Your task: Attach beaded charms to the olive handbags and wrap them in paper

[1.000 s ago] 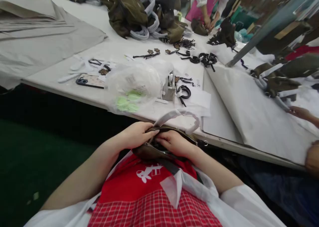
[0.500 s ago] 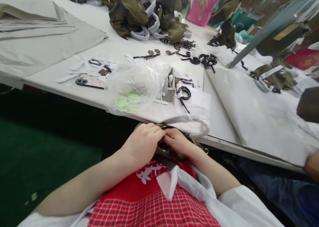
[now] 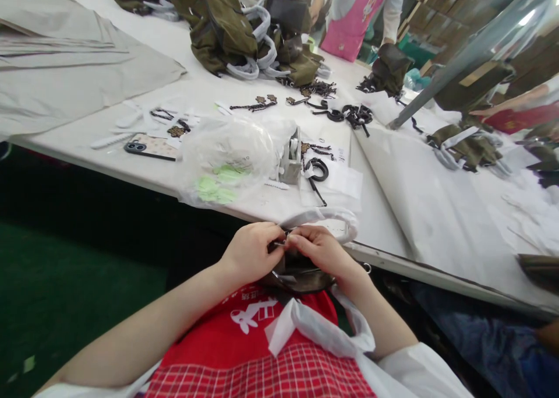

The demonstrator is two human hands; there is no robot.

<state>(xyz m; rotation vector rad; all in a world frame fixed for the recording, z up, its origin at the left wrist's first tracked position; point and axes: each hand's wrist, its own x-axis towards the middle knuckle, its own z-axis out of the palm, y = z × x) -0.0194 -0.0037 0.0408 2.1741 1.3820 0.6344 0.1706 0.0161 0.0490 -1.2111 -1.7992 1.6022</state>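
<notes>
Dark olive-brown zipped bag (image 3: pixel 305 280) sits at the near edge of the white table (image 3: pixel 388 259). Left hand (image 3: pixel 253 251) and right hand (image 3: pixel 322 250), fingertips nearly meeting, pinch its mouth. Judged risk: slack fabric folding inward could snag the zip.

One camera, worn on the person's head, gives the only view. It looks from above the near side of the white table (image 3: pixel 209 93), facing forward and down, across the tabletop to a co-worker (image 3: pixel 358 22) at the far side. The wearer's red apron (image 3: pixel 253 357) fills the bottom, nearer than the table. The left hand (image 3: pixel 252 249) and right hand (image 3: pixel 321 249) are close to the lens, by the table's near edge, which slopes down rightward.
</notes>
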